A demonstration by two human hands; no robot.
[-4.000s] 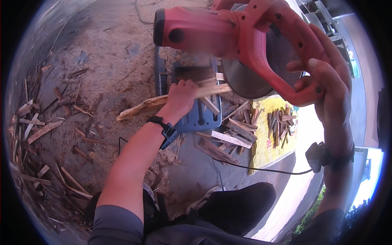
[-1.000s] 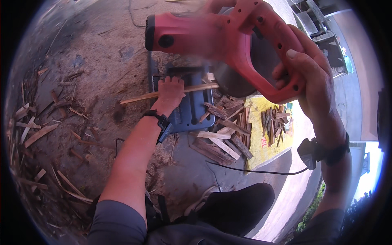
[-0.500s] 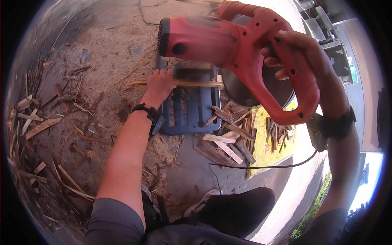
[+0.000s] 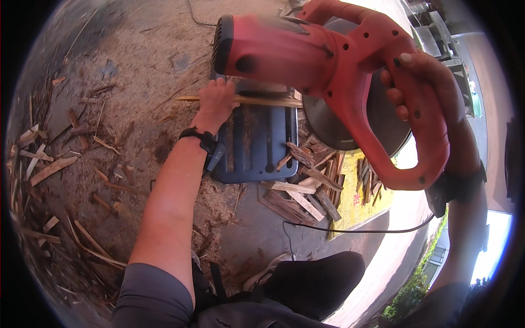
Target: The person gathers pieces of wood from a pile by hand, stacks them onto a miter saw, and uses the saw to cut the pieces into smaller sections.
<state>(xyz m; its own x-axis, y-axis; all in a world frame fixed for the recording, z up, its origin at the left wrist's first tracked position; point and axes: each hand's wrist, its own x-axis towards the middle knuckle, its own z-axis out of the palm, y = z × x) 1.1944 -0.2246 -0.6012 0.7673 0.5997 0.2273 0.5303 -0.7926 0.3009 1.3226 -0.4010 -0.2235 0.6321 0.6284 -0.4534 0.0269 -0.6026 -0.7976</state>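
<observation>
My right hand [image 4: 437,85] is wrapped round the rear handle of a red chop saw [image 4: 287,52]. The saw's round grey blade [image 4: 331,123] shows below the motor, partly hidden by the red body. On the dark blue metal base [image 4: 257,147], my left hand [image 4: 217,103] is closed over a thin wooden strip [image 4: 268,101]. The strip lies across the base, its right end close to the blade. From here I cannot tell whether blade and strip touch.
Cut wood pieces [image 4: 303,197] lie heaped right of the base, partly on a yellow sack [image 4: 355,210]. A black cord [image 4: 361,231] runs from near my right wrist across the floor. Sawdust [image 4: 147,71] and wood scraps [image 4: 52,169] cover the ground at left.
The saw handle and my right hand have moved right and nearer to me. My left hand and the strip have shifted slightly away from me, the strip also a little right.
</observation>
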